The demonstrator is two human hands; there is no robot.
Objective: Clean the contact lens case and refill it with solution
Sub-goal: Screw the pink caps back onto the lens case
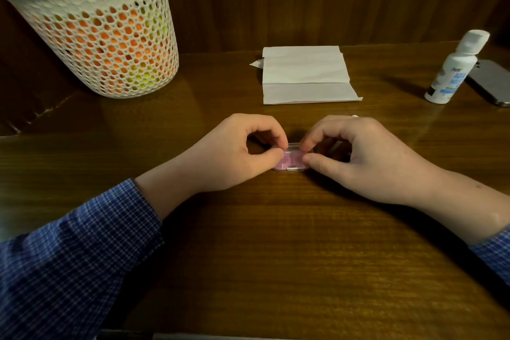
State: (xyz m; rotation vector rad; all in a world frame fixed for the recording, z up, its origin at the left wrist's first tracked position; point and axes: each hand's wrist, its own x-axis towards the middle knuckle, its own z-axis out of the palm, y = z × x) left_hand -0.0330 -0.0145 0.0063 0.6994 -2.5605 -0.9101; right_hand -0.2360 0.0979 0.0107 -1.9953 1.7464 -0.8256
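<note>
A small contact lens case (290, 160) lies flat on the desk (276, 243) between the two hands: a clear, rounded-rectangular plastic box with pink showing through its transparent lid (whether that pink is two round wells or one insert is hard to tell at this size). A small clasp sits at the middle of its near edge. The left hand (237, 154) pinches the case's left end between thumb and curled forefinger; the right hand (356, 157) does the same at the right end, its other fingers bent over the desk behind. Both wrists rest on the wood, and blue checked sleeves (77, 251) cover the forearms.

The desk is dark, glossy, strongly grained wood. Beyond the case lies a folded white paper tissue (306, 74), soft and creased. To the far right stands a white plastic solution bottle (455, 69) with a blue label and a flip cap, just beside a flat grey phone (491, 83). At far left stands a white perforated plastic basket (102, 36), orange and yellow-green shapes showing through its holes.
</note>
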